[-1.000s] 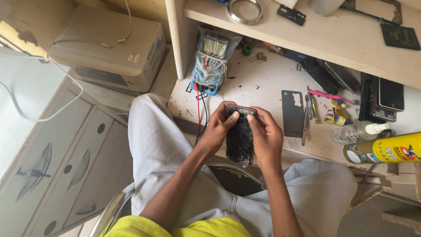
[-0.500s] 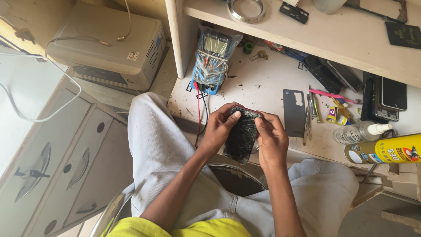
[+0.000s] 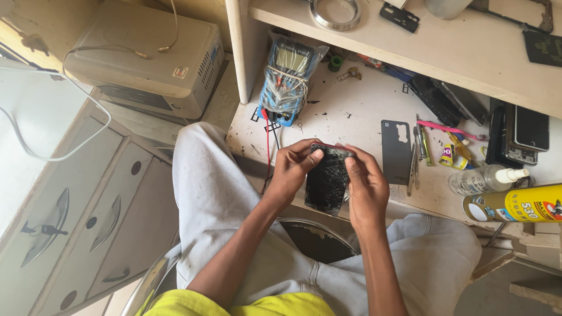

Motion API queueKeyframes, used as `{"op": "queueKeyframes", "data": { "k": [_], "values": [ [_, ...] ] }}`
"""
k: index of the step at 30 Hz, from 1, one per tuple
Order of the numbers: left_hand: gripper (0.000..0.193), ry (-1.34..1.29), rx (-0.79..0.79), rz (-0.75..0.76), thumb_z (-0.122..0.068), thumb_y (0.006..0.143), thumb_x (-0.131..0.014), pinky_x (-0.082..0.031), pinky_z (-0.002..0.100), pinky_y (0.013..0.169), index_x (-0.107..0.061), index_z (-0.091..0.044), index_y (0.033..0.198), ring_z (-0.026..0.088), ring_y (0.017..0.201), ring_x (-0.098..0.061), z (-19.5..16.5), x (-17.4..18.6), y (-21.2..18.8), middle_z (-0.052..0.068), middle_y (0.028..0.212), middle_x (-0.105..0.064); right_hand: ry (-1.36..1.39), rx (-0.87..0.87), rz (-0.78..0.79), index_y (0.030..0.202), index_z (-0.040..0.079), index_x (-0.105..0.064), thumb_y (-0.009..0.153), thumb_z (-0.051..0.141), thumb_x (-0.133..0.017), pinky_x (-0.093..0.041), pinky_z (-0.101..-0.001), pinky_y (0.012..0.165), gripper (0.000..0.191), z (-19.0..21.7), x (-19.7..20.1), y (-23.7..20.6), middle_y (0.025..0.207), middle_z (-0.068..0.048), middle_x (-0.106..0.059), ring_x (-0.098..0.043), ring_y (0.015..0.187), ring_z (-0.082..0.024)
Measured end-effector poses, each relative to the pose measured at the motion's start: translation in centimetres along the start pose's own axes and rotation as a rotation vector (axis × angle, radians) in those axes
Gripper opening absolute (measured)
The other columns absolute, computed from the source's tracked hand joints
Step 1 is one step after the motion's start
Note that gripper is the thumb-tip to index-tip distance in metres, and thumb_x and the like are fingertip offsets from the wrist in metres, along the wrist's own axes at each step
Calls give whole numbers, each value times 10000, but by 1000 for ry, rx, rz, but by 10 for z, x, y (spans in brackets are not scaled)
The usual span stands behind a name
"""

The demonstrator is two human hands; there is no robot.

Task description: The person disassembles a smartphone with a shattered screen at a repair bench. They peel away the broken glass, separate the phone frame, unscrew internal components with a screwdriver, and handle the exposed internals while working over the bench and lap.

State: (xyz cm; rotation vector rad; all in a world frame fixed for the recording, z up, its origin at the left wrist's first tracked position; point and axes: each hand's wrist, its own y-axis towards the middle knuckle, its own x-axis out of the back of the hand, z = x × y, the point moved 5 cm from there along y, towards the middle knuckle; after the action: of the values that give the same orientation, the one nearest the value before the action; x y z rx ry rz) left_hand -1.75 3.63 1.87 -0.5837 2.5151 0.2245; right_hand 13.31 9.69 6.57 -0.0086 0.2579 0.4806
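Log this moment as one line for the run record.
left hand: grips cracked phone | right hand: grips phone, fingers at top edge | phone over bench edge | multimeter beyond

Blue multimeter (image 3: 288,79) in clear plastic wrap lies at the desk's back-left corner, red and black leads (image 3: 270,146) trailing off the front edge; small green cap (image 3: 335,62) just beside it to the right; dark grey phone back cover (image 3: 396,152) flat on the desk (image 3: 351,114), tweezers (image 3: 413,161) right alongside; pink-handled tool (image 3: 451,127) and small yellow glue tube (image 3: 447,155) near those; clear spray bottle w/ white nozzle (image 3: 481,179) on its side, touching a yellow can (image 3: 515,204) below it; several dark phones (image 3: 530,130) at far right; metal ring (image 3: 335,13) on the upper shelf (image 3: 445,47); beige box unit (image 3: 149,55) w/ cables on top, left of the desk.
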Motion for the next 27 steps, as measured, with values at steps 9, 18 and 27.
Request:
{"op": "queueKeyframes", "data": {
  "k": [9, 18, 27],
  "values": [
    [312, -123, 72, -104, -163, 1012, -671, -508, 245, 846, -667, 18, 1267, 55, 900, -646, 5, 11, 5, 8, 1011, -747, -114, -166, 101, 1332, -15, -634, 1028, 103, -613, -523, -257, 920, 327, -2, -3, -2, 1137, -82, -711, -644, 1015, -92],
    [321, -147, 160, -77, -162, 1029, -648, -503, 259, 814, -645, -12, 1313, 82, 902, -639, 2, 5, 4, 25, 1003, -718, -97, -153, -8, 1245, -62, -663, 987, 33, -632, -542, -262, 929, 277, -7, -3, -1, 1193, -119, -734, -677, 1044, -115],
    [741, 194, 123, -147, -212, 886, -780, -519, 291, 927, -391, -59, 1499, 146, 1054, -640, -2, -7, -2, 114, 1154, -662, -372, -7, 12, 1264, -34, -676, 1001, 80, -645, -527, -232, 935, 288, -6, -14, -8, 1157, -92, -747, -672, 1035, -93]
  ]
}}
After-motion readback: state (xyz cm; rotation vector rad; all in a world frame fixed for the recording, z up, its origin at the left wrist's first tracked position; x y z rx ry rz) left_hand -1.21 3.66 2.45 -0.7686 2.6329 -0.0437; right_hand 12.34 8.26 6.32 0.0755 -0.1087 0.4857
